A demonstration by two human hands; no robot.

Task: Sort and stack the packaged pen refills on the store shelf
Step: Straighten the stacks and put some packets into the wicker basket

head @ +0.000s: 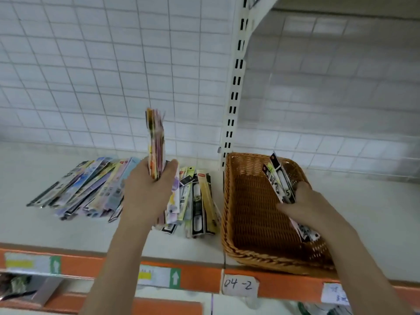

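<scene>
Your left hand (147, 189) grips an upright bundle of refill packs (155, 142), fingers and thumb curled round its lower end, so the packs stand on edge and rise above your knuckles. This hand is left of the basket (250, 223), over the loose packs on the shelf.

Your right hand (304, 205) is inside the basket, against its right wall. Its fingers and thumb pinch a few black-and-white packs (279, 180), which tilt up and to the left out of your grip; their lower ends show below your wrist near the basket's front right corner.

The basket is brown wicker and sits on the white shelf (68, 230), its front edge close to the shelf's orange lip. What shows of its floor is bare weave.

Just left of the basket lies a short row of packs (200, 201), black, yellow and pale, pointing front to back and overlapping. Further left of the basket, beyond your left hand, a wider fan of pastel packs (86, 187) lies flat, slanting to the left.

On the orange lip just below the basket's front left corner is a handwritten label (238, 285) reading 04-2.
</scene>
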